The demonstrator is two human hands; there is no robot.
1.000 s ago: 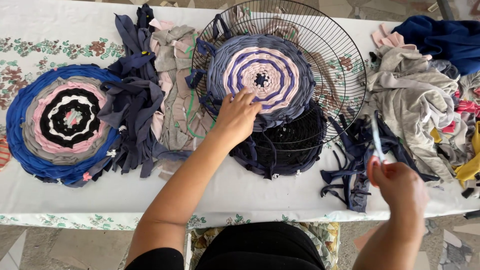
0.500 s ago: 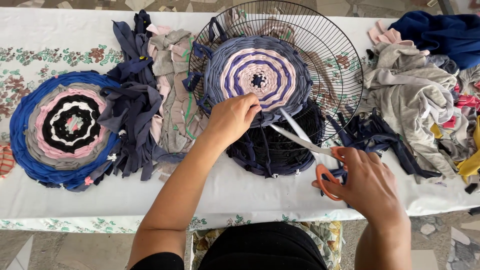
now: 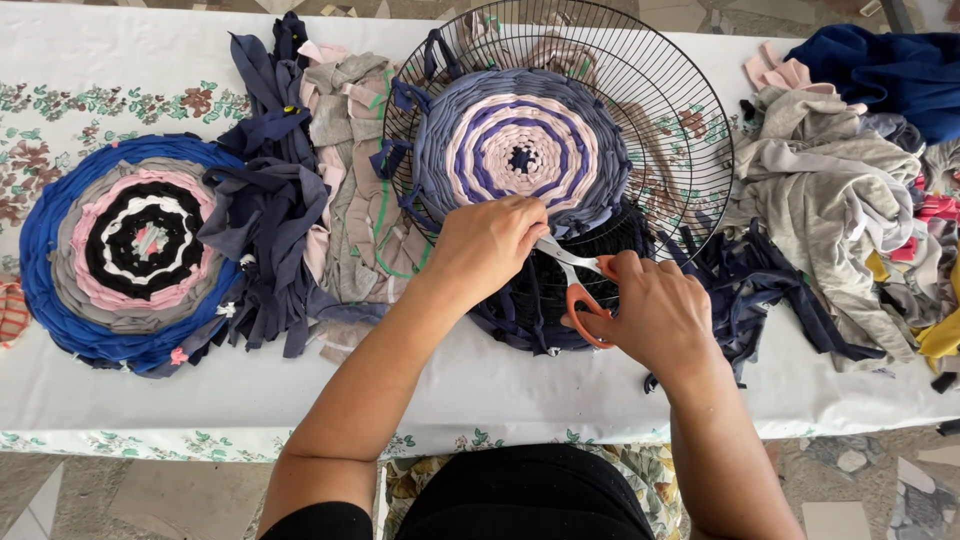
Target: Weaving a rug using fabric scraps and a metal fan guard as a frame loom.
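**Head view: scissors brought to the edge of a woven round on a wire fan guard**

Head view looked straight down on a white, flower-printed tabletop (image 3: pixel 120 380) strewn with cloth. At the middle of the far edge lay a black wire fan guard (image 3: pixel 680 120), and woven onto it was a round mat (image 3: pixel 520 150) of grey, purple and pale pink strips, seemingly using the guard as a loom.

The left hand (image 3: pixel 485 245) was closed over the near rim of that mat, fingers curled down on the weave, apparently to pin the cloth steady. The right hand (image 3: pixel 655 315) gripped orange-handled scissors (image 3: pixel 575 290), fingers through the loops, blades pointing left toward the left hand's fingertips. Whether the blades were parted or had cloth between them could not be told; the left hand covered the tips.

Dark navy strips (image 3: pixel 530 305) hung below the guard, under both hands. Toward the left edge lay a finished round mat (image 3: pixel 130 245) in blue, grey, pink and black. Between the two mats sat a heap of navy, grey and pink strips (image 3: pixel 300 200). Toward the right edge lay a pile of grey garments (image 3: pixel 830 200), with dark blue cloth (image 3: pixel 880 70) at the far right corner.
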